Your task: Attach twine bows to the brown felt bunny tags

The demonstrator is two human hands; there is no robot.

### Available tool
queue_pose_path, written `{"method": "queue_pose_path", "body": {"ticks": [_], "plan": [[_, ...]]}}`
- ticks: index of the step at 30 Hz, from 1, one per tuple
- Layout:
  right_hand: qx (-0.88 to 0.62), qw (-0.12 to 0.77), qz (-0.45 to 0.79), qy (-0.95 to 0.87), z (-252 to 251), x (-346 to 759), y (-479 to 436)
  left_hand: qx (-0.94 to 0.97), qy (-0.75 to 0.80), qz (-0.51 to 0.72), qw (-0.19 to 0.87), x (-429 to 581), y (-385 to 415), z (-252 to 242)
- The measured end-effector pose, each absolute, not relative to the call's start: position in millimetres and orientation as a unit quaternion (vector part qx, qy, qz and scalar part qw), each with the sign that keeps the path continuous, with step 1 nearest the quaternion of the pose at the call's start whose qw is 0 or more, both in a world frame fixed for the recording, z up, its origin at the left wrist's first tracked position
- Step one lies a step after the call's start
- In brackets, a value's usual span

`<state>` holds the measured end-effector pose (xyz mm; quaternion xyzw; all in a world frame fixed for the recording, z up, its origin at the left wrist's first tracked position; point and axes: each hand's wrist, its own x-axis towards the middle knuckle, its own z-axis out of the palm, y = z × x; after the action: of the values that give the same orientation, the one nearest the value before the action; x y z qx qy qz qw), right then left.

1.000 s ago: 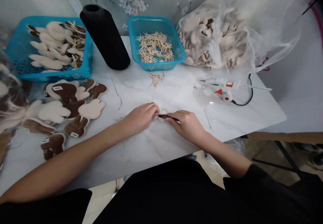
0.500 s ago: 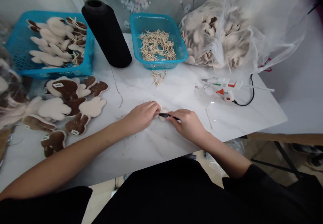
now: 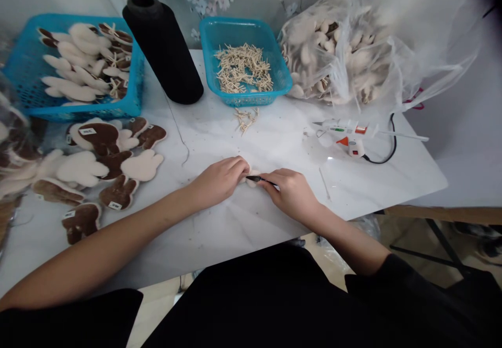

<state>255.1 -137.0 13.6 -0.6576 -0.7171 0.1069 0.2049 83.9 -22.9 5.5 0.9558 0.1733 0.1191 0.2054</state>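
Observation:
My left hand (image 3: 219, 179) rests on the white table (image 3: 243, 222) with its fingers curled over a small cream plush piece (image 3: 251, 176), pinning it down. My right hand (image 3: 292, 193) is closed round a thin black tool (image 3: 259, 179), whose tip touches that piece between the two hands. Most of the plush piece is hidden under my fingers.
A black thread cone (image 3: 164, 49) stands behind my hands. A small blue tray (image 3: 282, 76) holds tan bows. A blue basket (image 3: 133, 102) and the table's left side hold cream and brown rabbit shapes (image 3: 102, 165). A glue gun (image 3: 349, 133) and a plastic bag (image 3: 353, 49) lie to the right.
Both hands stay in place on the plush piece. The view has shifted slightly, with no other visible movement.

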Motion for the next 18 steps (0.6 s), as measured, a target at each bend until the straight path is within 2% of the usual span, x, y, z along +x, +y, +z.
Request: {"method": "queue_pose_path", "body": {"ticks": [11, 18], "plan": [[-0.676, 0.282, 0.156, -0.663, 19.5, 272.1, -142.8, 0.943, 0.174, 0.127, 0.255, 80.4, -19.9, 13.6], [-0.670, 0.276, 0.182, -0.665, 19.9, 270.3, -145.4, 0.975, 0.103, 0.113, 0.162, 78.5, -18.1, 6.7]]}}
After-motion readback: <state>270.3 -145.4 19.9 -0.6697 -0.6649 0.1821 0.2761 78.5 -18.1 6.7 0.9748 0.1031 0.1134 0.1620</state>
